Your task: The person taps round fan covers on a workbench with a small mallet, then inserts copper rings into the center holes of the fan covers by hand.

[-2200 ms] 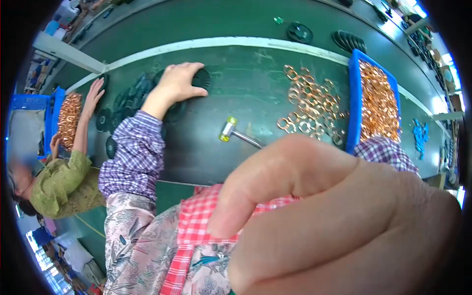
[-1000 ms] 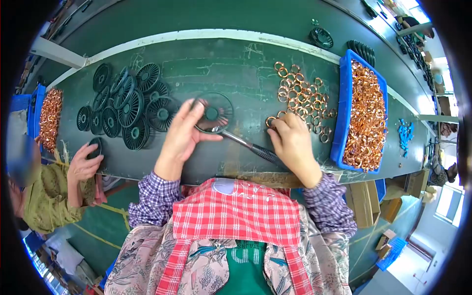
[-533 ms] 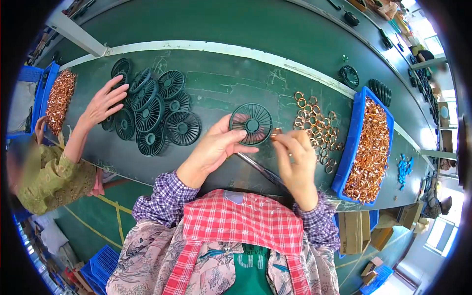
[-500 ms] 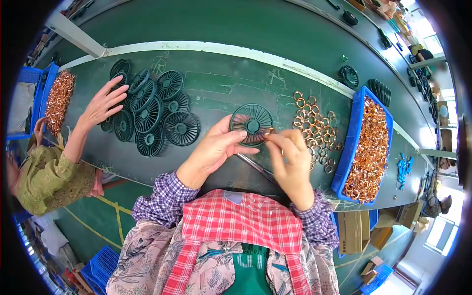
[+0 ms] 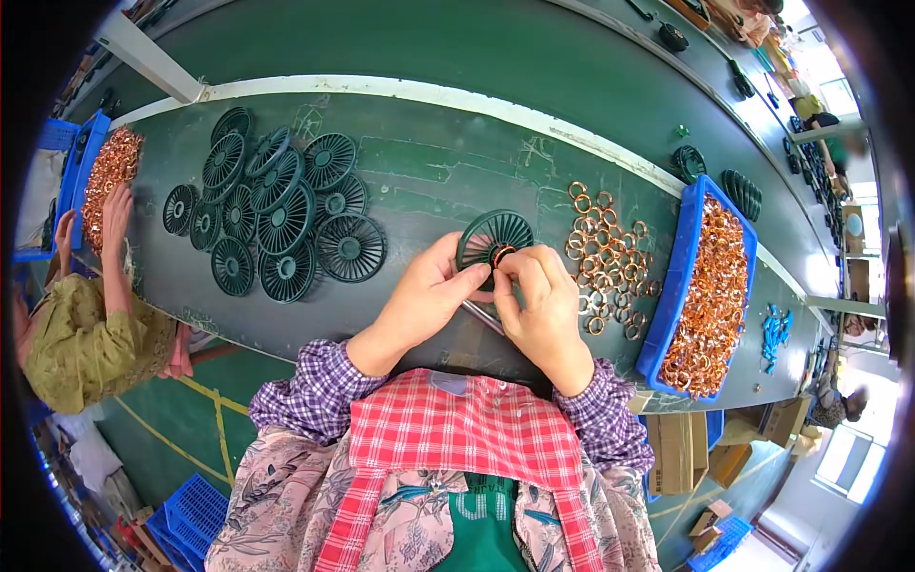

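My left hand is closed on a dark green spoked fan grille, thumb on the near side, holding it tilted above the table. At the grille's hub sits a copper-coloured ring, pinched by the fingers of my right hand; whether it is fully seated is hidden by the fingers. Beneath the hands, part of a metal rod lies on the table. Several similar grilles lie heaped on the left. Loose copper rings are spread out to the right of my right hand.
A blue bin full of copper rings stands on the right, with small blue pieces beyond it. At far left, a co-worker's hand is beside a heap of copper pieces. A white strip runs behind the work area.
My right hand has moved the ring from the grille's edge to its hub, and the grille has tilted. The co-worker's hand has gone from the grille heap to the copper pieces at far left.
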Available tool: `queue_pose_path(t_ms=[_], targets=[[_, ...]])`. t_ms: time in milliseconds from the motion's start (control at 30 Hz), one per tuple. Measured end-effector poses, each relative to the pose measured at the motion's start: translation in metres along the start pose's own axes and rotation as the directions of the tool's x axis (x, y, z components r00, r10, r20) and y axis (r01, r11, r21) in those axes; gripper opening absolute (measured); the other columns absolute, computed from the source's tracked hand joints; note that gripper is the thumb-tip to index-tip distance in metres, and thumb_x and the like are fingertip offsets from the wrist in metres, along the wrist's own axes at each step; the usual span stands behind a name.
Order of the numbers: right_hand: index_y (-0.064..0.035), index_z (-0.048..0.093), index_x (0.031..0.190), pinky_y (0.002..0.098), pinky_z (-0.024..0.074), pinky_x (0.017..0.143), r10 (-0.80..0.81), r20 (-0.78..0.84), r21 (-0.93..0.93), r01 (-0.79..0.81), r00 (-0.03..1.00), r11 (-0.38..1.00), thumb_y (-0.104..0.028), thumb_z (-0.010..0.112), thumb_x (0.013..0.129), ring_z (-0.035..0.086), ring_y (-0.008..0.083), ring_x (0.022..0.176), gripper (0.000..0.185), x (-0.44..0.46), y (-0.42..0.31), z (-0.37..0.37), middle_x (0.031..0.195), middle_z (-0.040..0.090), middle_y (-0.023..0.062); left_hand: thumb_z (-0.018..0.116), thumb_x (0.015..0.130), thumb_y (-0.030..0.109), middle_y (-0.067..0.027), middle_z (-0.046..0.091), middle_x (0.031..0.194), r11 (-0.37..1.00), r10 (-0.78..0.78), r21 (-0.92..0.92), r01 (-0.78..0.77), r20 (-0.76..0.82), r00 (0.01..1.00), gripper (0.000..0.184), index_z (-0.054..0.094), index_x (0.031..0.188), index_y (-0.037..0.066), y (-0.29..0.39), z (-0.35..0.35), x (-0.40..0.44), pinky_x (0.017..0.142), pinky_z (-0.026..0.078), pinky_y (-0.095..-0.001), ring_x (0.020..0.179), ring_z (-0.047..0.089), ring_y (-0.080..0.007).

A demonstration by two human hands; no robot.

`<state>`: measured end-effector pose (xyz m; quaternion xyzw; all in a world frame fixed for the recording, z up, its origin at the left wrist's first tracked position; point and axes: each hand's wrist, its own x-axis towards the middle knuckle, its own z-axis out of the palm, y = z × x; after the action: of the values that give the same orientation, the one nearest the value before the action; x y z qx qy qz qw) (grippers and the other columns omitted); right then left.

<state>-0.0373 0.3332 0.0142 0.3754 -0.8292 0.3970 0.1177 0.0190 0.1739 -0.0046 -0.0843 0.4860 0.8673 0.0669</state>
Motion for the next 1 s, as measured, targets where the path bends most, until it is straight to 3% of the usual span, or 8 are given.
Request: queue_pose_path(t_ms=[167, 267, 333, 433, 567, 633, 767, 1000], targets=[[-0.0024, 0.063, 0.092, 0.0378, 0.0521, 0.067, -0.048, 0.077, 0.047, 0.044, 0.996, 0.998, 0.004, 0.073, 0.076, 0.063, 0.0296, 0.079, 0.02, 0.004, 0.004, -0.01, 0.09, 0.062, 0.012, 0.052, 0.1, 0.001, -0.0078, 0.062, 0.124, 1.0, -0.02, -0.011, 0.02, 0.0, 1.0, 0.032, 0.051, 0.132, 0.001, 0.001, 0.002, -0.004, 0.092, 0.059, -0.0342, 0.11, 0.063, -0.017], [-0.0016, 0.062, 0.092, 0.0343, 0.0503, 0.064, 0.085, 0.077, 0.149, -0.096, 0.993, 0.984, 0.002, 0.073, 0.079, 0.061, 0.0239, 0.075, 0.017, 0.003, 0.003, -0.012, 0.087, 0.062, 0.0102, 0.054, 0.099, 0.003, -0.0078, 0.066, 0.118, 0.965, 0.071, 0.253, -0.061, -0.029, 0.997, 0.032, 0.052, 0.131, 0.0, -0.001, 0.007, -0.007, 0.088, 0.057, -0.0304, 0.105, 0.065, -0.0148], [-0.0004, 0.062, 0.09, 0.0286, 0.0471, 0.059, 0.296, 0.045, 0.29, -0.297, 0.954, 0.91, 0.0, 0.071, 0.084, 0.057, 0.0144, 0.066, 0.011, 0.002, -0.003, -0.008, 0.082, 0.061, 0.007, 0.06, 0.095, 0.005, -0.0099, 0.069, 0.092, 0.738, 0.332, 0.615, -0.276, 0.026, 0.943, 0.032, 0.054, 0.127, 0.002, -0.001, 0.012, -0.008, 0.069, 0.054, -0.0316, 0.081, 0.069, -0.0179], [0.0002, 0.059, 0.087, 0.0262, 0.0448, 0.056, 0.363, -0.023, 0.315, -0.338, 0.931, 0.887, 0.001, 0.069, 0.085, 0.054, 0.0108, 0.062, 0.01, 0.0, -0.009, 0.004, 0.078, 0.059, 0.0055, 0.062, 0.093, 0.006, -0.0134, 0.066, 0.083, 0.662, 0.412, 0.68, -0.314, 0.019, 0.911, 0.035, 0.053, 0.126, 0.003, -0.006, 0.015, -0.005, 0.065, 0.051, -0.0368, 0.077, 0.069, -0.0218], [-0.0012, 0.058, 0.09, 0.027, 0.0452, 0.056, 0.272, -0.093, 0.238, -0.244, 0.958, 0.94, 0.005, 0.069, 0.081, 0.056, 0.0138, 0.063, 0.015, -0.005, -0.006, 0.005, 0.081, 0.059, 0.0068, 0.058, 0.097, 0.006, -0.0103, 0.069, 0.093, 0.719, 0.281, 0.669, -0.188, -0.033, 0.959, 0.032, 0.052, 0.128, 0.002, 0.001, 0.014, -0.005, 0.071, 0.054, -0.0325, 0.083, 0.069, -0.0177], [-0.0021, 0.058, 0.091, 0.0284, 0.0462, 0.056, 0.141, -0.117, 0.152, -0.122, 0.983, 0.981, 0.006, 0.069, 0.08, 0.057, 0.0164, 0.065, 0.018, -0.004, -0.005, 0.002, 0.083, 0.059, 0.0078, 0.054, 0.1, 0.006, -0.0073, 0.068, 0.105, 0.99, 0.122, 0.078, -0.117, -0.07, 0.99, 0.029, 0.052, 0.128, 0.0, 0.005, 0.017, -0.002, 0.078, 0.056, -0.0281, 0.092, 0.068, -0.0144], [-0.0029, 0.058, 0.093, 0.036, 0.0501, 0.062, -0.025, -0.09, 0.064, 0.031, 0.996, 0.997, 0.007, 0.07, 0.077, 0.062, 0.0272, 0.074, 0.022, 0.002, -0.008, -0.006, 0.087, 0.061, 0.0117, 0.051, 0.102, 0.005, -0.0052, 0.065, 0.114, 0.991, 0.093, 0.101, -0.091, -0.019, 0.995, 0.027, 0.051, 0.128, -0.002, 0.006, 0.015, -0.003, 0.085, 0.056, -0.0263, 0.099, 0.065, -0.0128], [-0.0019, 0.058, 0.093, 0.0401, 0.051, 0.066, 0.011, -0.03, 0.051, -0.009, 0.999, 0.999, 0.006, 0.07, 0.076, 0.062, 0.0326, 0.078, 0.023, 0.001, -0.001, -0.002, 0.09, 0.061, 0.0141, 0.06, 0.096, 0.004, -0.0022, 0.069, 0.092, 0.852, 0.249, 0.485, -0.197, -0.044, 0.968, 0.027, 0.059, 0.122, 0.0, -0.001, 0.008, -0.006, 0.066, 0.05, -0.0223, 0.078, 0.063, -0.005]])
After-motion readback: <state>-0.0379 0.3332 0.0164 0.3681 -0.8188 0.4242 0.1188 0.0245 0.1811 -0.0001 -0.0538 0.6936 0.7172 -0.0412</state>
